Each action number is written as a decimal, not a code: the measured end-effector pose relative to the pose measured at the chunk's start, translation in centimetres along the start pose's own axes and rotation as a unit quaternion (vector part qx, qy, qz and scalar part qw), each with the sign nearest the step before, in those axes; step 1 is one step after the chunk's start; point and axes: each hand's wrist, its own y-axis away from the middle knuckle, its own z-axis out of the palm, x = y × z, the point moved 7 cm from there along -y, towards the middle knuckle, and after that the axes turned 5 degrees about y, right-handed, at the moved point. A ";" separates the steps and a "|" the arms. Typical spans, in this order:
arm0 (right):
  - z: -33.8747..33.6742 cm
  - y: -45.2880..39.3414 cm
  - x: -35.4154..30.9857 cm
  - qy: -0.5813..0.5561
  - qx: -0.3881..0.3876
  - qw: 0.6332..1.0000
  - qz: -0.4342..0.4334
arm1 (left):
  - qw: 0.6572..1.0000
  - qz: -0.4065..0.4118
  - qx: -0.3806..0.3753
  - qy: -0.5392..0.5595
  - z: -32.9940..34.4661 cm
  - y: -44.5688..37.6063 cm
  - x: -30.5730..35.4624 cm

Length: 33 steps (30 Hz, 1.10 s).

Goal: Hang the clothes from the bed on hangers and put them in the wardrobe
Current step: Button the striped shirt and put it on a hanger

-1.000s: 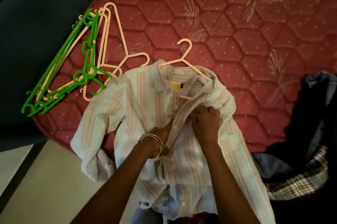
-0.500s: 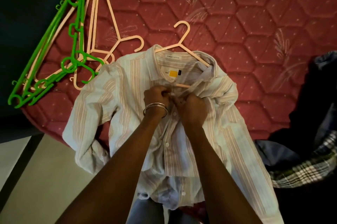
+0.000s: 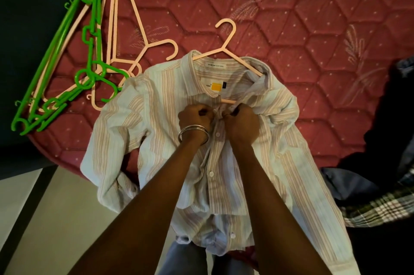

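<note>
The striped shirt (image 3: 156,131) lies spread face-up on the red quilted bed (image 3: 313,28), filling the centre of the frame, its lower hem hanging off the bed's near edge. Right at its button placket, just below the collar, both hands meet: the left hand (image 3: 195,117), with metal bangles (image 3: 193,133) on the wrist, has its fingers curled tight and pinching the left side of the placket, and the right hand (image 3: 243,124) has its fingers curled and pinching the opposite edge, the two nearly touching. The fabric is pale with thin pinkish stripes, white buttons run down the front, and a yellow tag shows inside the neck. A pink hanger (image 3: 226,50) sits inside the collar, hook pointing to the upper middle of the frame. Over in the upper left, a heap of spare pink and green hangers (image 3: 89,55) lies on the bed. At the right edge, a dark pile of clothes (image 3: 369,196) with a plaid piece.
</note>
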 end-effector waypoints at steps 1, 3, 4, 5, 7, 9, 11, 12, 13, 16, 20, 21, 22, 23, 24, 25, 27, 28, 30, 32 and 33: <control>0.0 0.1 0.2 -0.031 -0.004 0.999 -0.011 | 1.000 -0.014 0.008 0.026 -0.3 0.0 -0.1; -0.3 0.7 0.6 -0.108 -0.015 0.994 -0.032 | 0.999 0.004 0.001 0.042 -0.5 0.1 0.3; -0.6 1.0 0.7 -0.142 -0.019 0.989 -0.042 | 0.999 0.027 -0.009 0.035 -0.5 0.2 0.8; -0.8 1.2 0.9 -0.170 -0.026 0.984 -0.047 | 0.998 0.048 -0.018 0.030 -0.4 0.4 1.4; -0.8 1.4 1.3 -0.256 -0.053 0.965 -0.033 | 0.996 0.077 -0.022 0.030 -0.3 0.7 2.4; -0.7 1.7 1.6 -0.359 -0.089 0.929 -0.010 | 0.995 0.094 -0.019 0.038 -0.4 0.9 3.1; -0.8 1.9 1.7 -0.380 -0.098 0.920 -0.010 | 0.994 0.103 -0.021 0.031 -0.7 0.9 3.5; -0.9 2.0 1.7 -0.375 -0.096 0.922 -0.020 | 0.994 0.107 -0.024 0.029 -0.9 0.9 3.6; -1.0 1.9 1.6 -0.366 -0.094 0.925 -0.036 | 0.993 0.109 -0.030 0.031 -1.1 0.8 3.7; -1.5 2.2 1.0 -0.352 -0.093 0.927 -0.089 | 0.992 0.102 -0.059 0.052 -1.4 0.7 3.7; -2.2 2.8 1.4 -0.482 -0.104 0.870 -0.029 | 0.991 0.077 -0.060 0.088 -1.9 1.0 3.9; -2.0 2.8 1.6 -0.517 -0.114 0.848 0.003 | 0.990 0.069 -0.062 0.108 -2.0 1.1 4.0; -1.8 2.7 2.0 -0.546 -0.122 0.828 0.035 | 0.988 0.061 -0.070 0.125 -2.0 1.2 4.1; -1.5 2.7 2.2 -0.573 -0.131 0.807 0.061 | 0.986 0.055 -0.080 0.139 -1.9 1.2 4.2; -1.2 2.6 2.5 -0.598 -0.137 0.786 0.080 | 0.983 0.051 -0.092 0.148 -1.8 1.4 4.3; -1.1 2.7 2.6 -0.621 -0.141 0.765 0.093 | 0.982 0.048 -0.103 0.152 -1.6 1.5 4.5; -1.2 2.6 2.8 -0.658 -0.146 0.733 0.097 | 0.980 0.051 -0.120 0.152 -1.2 1.7 4.6; -1.2 2.6 2.7 -0.666 -0.150 0.725 0.091 | 0.980 0.055 -0.126 0.147 -1.0 1.8 4.8; -1.1 2.5 2.3 -0.668 -0.164 0.721 0.080 | 0.980 0.063 -0.127 0.139 -1.0 1.9 5.0; -0.9 2.4 2.0 -0.667 -0.170 0.721 0.079 | 0.980 0.063 -0.126 0.143 -1.0 1.7 5.1; -0.9 2.3 1.9 -0.666 -0.171 0.722 0.080 | 0.979 0.058 -0.125 0.149 -1.0 1.5 5.1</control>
